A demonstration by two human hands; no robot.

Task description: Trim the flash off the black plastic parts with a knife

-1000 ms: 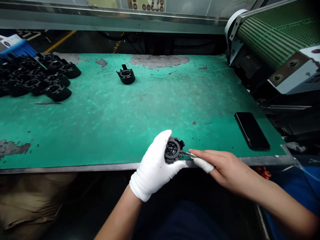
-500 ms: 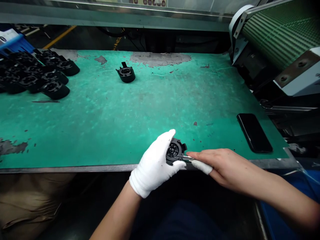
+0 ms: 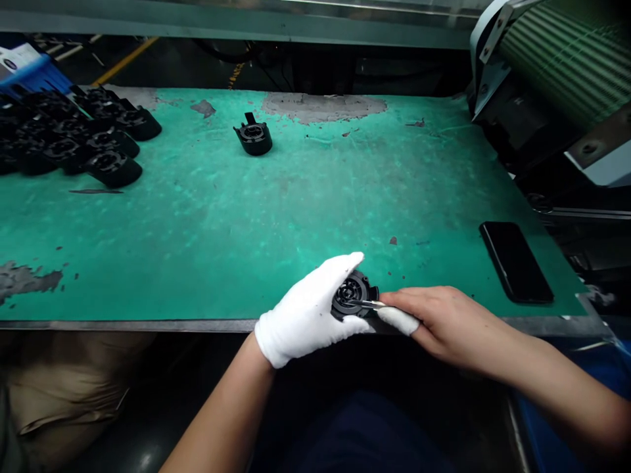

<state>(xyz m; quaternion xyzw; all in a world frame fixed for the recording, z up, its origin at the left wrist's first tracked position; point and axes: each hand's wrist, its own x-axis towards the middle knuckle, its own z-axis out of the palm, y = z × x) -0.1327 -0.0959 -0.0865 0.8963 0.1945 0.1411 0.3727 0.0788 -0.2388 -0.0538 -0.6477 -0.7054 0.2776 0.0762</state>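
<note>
My left hand (image 3: 308, 314), in a white glove, is closed around a round black plastic part (image 3: 353, 294) at the near edge of the green table mat (image 3: 246, 217). My right hand (image 3: 444, 322) is bare, with a white wrap on one fingertip. It pinches a thin metal blade (image 3: 371, 305) whose tip lies on the face of the part. Both hands sit just over the table's front edge.
A pile of several similar black parts (image 3: 73, 141) lies at the far left beside a blue box (image 3: 29, 69). One single black part (image 3: 254, 138) sits at the back centre. A black phone (image 3: 515, 261) lies at the right. A green ribbed conveyor (image 3: 562, 59) rises at the right.
The blade tip has moved further onto the face of the part. Both hands have shifted slightly right in the picture as the head camera tilted.
</note>
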